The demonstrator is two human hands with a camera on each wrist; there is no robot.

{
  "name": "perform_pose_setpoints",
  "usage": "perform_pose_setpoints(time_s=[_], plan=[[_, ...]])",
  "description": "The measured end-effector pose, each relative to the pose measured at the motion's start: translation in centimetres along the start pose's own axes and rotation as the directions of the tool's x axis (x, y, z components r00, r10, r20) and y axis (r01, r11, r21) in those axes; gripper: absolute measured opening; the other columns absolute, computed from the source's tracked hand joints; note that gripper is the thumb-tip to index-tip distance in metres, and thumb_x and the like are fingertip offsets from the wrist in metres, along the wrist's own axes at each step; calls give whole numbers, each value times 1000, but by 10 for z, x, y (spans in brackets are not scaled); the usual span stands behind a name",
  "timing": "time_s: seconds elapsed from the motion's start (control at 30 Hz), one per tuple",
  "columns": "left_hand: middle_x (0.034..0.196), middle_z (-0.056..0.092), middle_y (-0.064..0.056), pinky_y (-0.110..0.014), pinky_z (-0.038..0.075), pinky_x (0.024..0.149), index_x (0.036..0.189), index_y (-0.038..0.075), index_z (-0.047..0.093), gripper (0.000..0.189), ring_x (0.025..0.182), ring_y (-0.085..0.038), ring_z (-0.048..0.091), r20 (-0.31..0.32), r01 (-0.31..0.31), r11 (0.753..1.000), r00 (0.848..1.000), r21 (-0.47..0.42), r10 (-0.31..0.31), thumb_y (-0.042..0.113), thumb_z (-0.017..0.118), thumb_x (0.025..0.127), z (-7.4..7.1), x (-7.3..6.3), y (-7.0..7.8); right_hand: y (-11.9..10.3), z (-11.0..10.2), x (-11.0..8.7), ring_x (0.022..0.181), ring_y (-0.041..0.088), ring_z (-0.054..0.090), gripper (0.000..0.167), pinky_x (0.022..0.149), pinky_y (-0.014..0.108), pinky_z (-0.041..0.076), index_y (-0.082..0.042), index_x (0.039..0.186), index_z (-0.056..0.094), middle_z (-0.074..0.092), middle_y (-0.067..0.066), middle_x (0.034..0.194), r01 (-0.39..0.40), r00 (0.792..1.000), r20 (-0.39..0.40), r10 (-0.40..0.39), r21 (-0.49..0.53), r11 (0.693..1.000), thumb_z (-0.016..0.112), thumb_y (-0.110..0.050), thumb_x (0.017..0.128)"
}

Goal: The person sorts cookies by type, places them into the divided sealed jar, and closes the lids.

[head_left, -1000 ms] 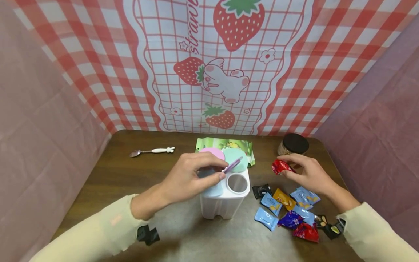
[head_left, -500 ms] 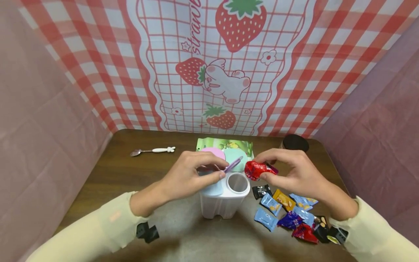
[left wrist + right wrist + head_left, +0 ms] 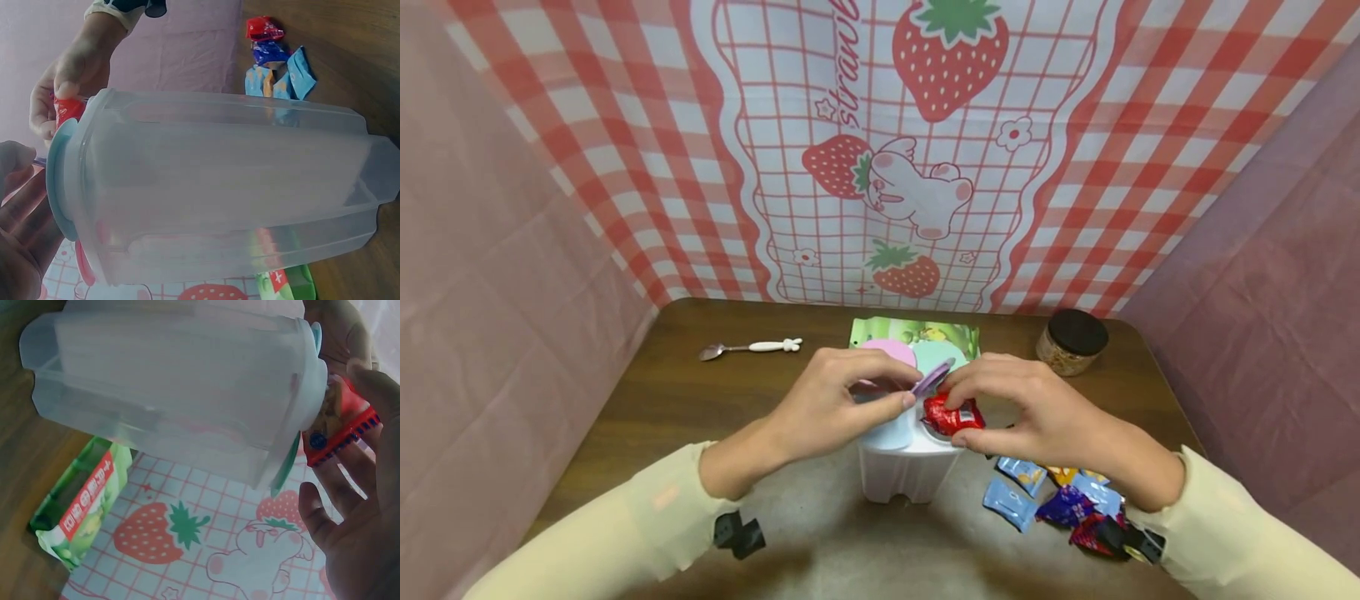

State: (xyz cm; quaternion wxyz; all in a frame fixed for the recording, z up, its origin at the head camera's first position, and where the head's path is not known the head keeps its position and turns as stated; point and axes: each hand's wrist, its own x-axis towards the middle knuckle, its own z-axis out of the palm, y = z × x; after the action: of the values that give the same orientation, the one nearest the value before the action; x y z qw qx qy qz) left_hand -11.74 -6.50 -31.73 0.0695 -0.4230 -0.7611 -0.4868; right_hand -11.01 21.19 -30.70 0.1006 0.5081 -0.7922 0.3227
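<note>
Hovering at the mouth of the white container (image 3: 895,477): a red packet (image 3: 955,415) is held over the round opening in its top; whether the rim is touched cannot be told.
Right hand (image 3: 1026,408): the red packet is gripped between thumb and fingers, close by the right edge of the container's top.
Left hand (image 3: 835,404): a purple lid (image 3: 934,378) is pinched between thumb and fingertips and held tilted up beside the container's opening.
Other lids: a pink lid (image 3: 887,350) and a mint lid (image 3: 931,355) are seen on the far side of the container's top; a blue lid (image 3: 889,435) is partly covered by the left hand at its near left.
Wrapped sweets: to the right of the container, light blue packets (image 3: 1009,503), an orange packet (image 3: 1062,475), a dark blue packet (image 3: 1066,506) and a second red packet (image 3: 1088,536) are grouped, some hidden by the right arm.
Green pouch (image 3: 859,328): it is laid just behind the container.
Jar (image 3: 1066,350): it is topped by a dark lid and placed behind and to the right of the container.
Spoon (image 3: 752,346): it is laid well to the left of the container.
Strawberry cloth (image 3: 925,187): it is hung beyond the container, behind the brown table (image 3: 700,408).
</note>
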Motion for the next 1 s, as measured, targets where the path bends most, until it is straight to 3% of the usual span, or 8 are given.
perform_pose_setpoints(time_s=[0.2,0.43,0.57,0.67,0.8,0.87,1.0], plan=[[105,78,0,-22,62,81,111,10,77,19,93,-6,72,1,3,1000,1000,3,-3,12,77,92,0,0,0,-2,-9,2,117,5,60,34,102,31,49,-28,117,71,67,-16,123,-51,986,154,61,-68,996,84,-34,87],[103,78,-1,-22,62,79,110,9,78,18,92,-8,73,-7,-6,1000,1000,-11,6,11,77,92,2,0,0,-2,-8,8,115,5,57,23,96,32,50,-27,116,73,69,-22,116,-17,972,231,42,-108,994,76,-28,94],[101,78,0,-22,62,79,108,10,78,17,91,-8,73,-27,-8,1000,1000,-9,7,10,77,92,2,-1,0,0,-1,8,112,6,58,25,92,29,54,-25,120,72,69,-20,117,16,983,184,8,-127,992,75,-30,95],[100,79,0,-23,62,78,107,10,78,15,90,-7,74,-43,2,1000,999,-6,-2,9,77,91,2,-1,-1,2,2,5,109,10,63,27,91,27,54,-20,115,71,71,-9,118,55,997,52,-50,-98,994,80,-30,91],[100,78,1,-22,62,78,107,11,78,15,91,-7,73,-39,13,1000,999,-9,-14,10,77,92,2,0,-1,6,5,1,104,15,64,17,91,23,50,-17,102,71,69,2,115,126,988,-78,-131,-63,990,80,-27,91],[101,78,0,-22,62,78,108,11,78,16,91,-7,73,-36,16,1000,999,-9,-16,11,77,92,2,0,-1,7,6,1,103,15,60,11,91,24,47,-20,98,73,68,0,112,146,986,-72,-152,-82,986,79,-27,93],[100,78,0,-23,62,78,108,10,78,17,90,-7,73,-42,19,1000,999,-7,-19,10,78,91,2,0,-1,7,11,1,105,12,57,7,89,31,44,-25,100,77,70,-10,109,147,989,25,-145,-145,978,78,-27,93]])
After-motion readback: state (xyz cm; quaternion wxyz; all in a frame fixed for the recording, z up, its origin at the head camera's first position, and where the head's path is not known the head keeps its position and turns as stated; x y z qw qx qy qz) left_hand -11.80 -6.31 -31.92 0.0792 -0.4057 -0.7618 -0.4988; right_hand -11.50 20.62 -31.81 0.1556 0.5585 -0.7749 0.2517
